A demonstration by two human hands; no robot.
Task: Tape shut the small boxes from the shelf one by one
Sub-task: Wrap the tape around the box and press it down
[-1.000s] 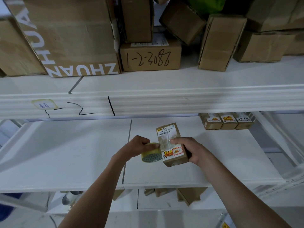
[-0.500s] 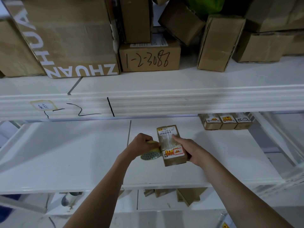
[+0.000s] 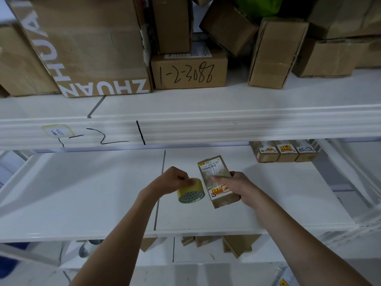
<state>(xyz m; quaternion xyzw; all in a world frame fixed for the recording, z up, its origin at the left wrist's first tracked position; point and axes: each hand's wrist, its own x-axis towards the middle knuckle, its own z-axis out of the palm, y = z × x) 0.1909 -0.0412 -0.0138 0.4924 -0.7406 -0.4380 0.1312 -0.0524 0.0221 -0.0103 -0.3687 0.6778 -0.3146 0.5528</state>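
- Gripped in my left hand [image 3: 172,180]: one roll of yellowish packing tape [image 3: 190,190], fingers curled over its top, its honeycomb-patterned end facing me.
- Held by my right hand [image 3: 239,187]: one small cardboard box [image 3: 218,182], long and narrow, near end toward me and far end tilted up and away; my fingers wrap its right side and one fingertip [image 3: 213,178] presses across its top face, on the clear tape strip.
- Box markings: white barcode label at the far end, red-and-yellow sticker near my end.
- Tape roll and box: just beside each other, roll on the left, a thin gap between them.
- Position: both held above the white middle shelf [image 3: 268,203], over its right panel, near the seam [image 3: 159,190] between the two panels.
- Room: bare white board shows to the left of my left hand and to the right of my right hand; the shelf's front edge runs under my forearms.
- Overhead limit: ribbed front edge of the upper shelf [image 3: 226,124], with black marker strokes and a small label.
- Back right of the middle shelf: three small boxes [image 3: 285,151] side by side, touching, well apart from my hands.
- Upper shelf stock: large carton printed ZHUAN [image 3: 92,48], a box handwritten 1-2-3088 [image 3: 189,71], further plain cartons leaning to the right.
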